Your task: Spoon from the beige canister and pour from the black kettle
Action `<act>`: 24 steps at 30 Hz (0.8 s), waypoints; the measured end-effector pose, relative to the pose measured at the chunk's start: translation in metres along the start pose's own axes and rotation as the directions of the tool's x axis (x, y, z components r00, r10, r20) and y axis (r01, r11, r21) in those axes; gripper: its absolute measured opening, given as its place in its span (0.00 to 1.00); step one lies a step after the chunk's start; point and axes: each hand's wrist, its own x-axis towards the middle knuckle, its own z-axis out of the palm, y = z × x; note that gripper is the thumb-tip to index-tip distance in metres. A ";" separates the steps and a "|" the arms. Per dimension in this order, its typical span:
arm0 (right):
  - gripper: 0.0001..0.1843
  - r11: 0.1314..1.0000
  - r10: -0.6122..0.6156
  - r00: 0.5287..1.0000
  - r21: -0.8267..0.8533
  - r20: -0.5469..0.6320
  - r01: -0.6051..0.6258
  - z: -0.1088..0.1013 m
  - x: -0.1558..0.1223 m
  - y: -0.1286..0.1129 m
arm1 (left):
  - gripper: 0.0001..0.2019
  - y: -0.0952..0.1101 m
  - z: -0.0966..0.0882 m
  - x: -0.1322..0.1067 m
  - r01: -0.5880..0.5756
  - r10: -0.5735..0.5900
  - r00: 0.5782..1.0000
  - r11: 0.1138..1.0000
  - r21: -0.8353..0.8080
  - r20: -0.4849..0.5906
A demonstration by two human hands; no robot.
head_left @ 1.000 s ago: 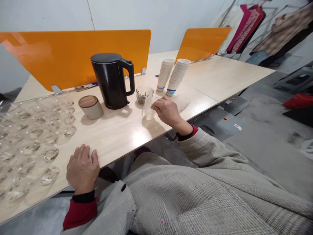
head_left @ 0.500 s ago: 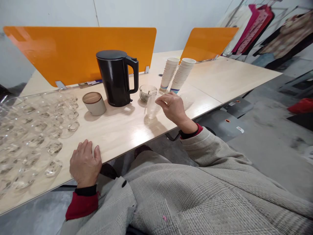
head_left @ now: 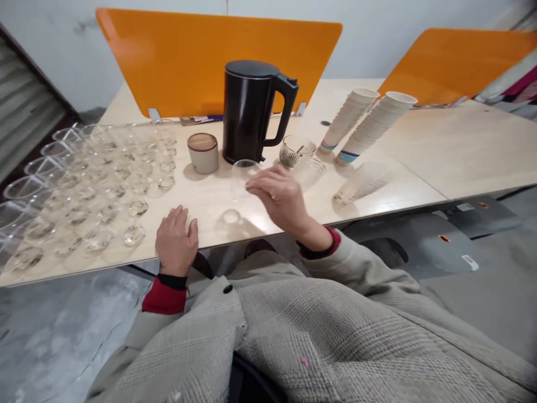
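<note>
We see a pale wood table [head_left: 419, 151] stretching across, with a wide orange panel [head_left: 180, 73] along its back and a second orange panel [head_left: 453, 67] farther right. On its left part we find close rows of clear plastic cups [head_left: 115, 190] with dark bits at the bottom. A black kettle [head_left: 245, 115] stands upright before the wide panel, its handle to the right. Right of it we have two tall stacks of white paper cups [head_left: 350, 120] side by side. The right hand [head_left: 281, 198] has thumb and fingertips brought together on a single clear cup [head_left: 241, 176], which we see in front of the kettle's base; we cannot tell whether that cup touches the tabletop. The left hand [head_left: 176, 243] lies palm down on the front edge, fingers stretched out, thumb apart, grasping nothing, near the rows. A stack of clear cups [head_left: 363, 182] sits in front of the paper ones, and a smaller clear stack [head_left: 311, 170] just beside a ribbed glass bowl [head_left: 289, 154]. Left of the kettle we note a grey canister [head_left: 203, 159] topped by a brown wooden lid [head_left: 202, 141].
</note>
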 end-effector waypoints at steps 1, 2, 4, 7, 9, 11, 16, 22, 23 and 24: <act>0.15 0.999 -0.017 0.999 0.030 0.045 0.015 0.019 0.001 0.000 | 0.21 -0.001 0.000 -0.001 0.003 -0.003 1.000 1.000 -0.010 -0.002; 0.15 0.998 -0.027 0.996 0.052 0.080 0.023 0.036 0.003 0.001 | 0.21 -0.002 0.001 -0.001 0.004 -0.004 1.000 1.000 -0.017 -0.002; 0.15 0.997 -0.032 0.990 0.070 0.140 0.023 0.062 0.008 0.003 | 0.21 -0.003 0.001 -0.002 0.003 -0.003 1.000 1.000 -0.020 -0.001; 0.15 0.999 -0.009 0.979 0.047 0.204 0.000 0.084 0.016 0.005 | 0.21 -0.002 0.002 -0.003 0.002 -0.002 1.000 1.000 -0.004 -0.001; 0.15 1.000 0.009 0.973 0.025 0.229 -0.015 0.090 0.021 0.006 | 0.21 -0.001 0.002 -0.003 0.000 0.000 1.000 1.000 0.009 0.005; 0.15 1.000 0.016 0.971 0.015 0.240 -0.020 0.093 0.025 0.008 | 0.22 0.000 0.002 -0.004 -0.003 0.003 1.000 1.000 0.016 0.014; 0.15 1.000 0.017 0.963 -0.013 0.268 -0.014 0.099 0.030 0.008 | 0.21 0.002 0.001 -0.004 0.000 0.000 1.000 1.000 0.017 0.023; 0.15 0.998 0.021 0.959 -0.066 0.282 -0.002 0.105 0.029 0.005 | 0.22 0.003 0.000 -0.004 -0.014 0.012 0.999 0.998 0.056 0.037; 0.14 0.998 0.019 0.960 -0.058 0.280 -0.003 0.107 0.029 0.005 | 0.22 0.003 0.000 -0.004 -0.015 0.013 0.999 0.998 0.061 0.036; 0.13 0.999 0.016 0.962 -0.045 0.274 -0.004 0.108 0.029 0.005 | 0.22 0.002 0.000 -0.004 -0.015 0.013 0.999 0.998 0.061 0.032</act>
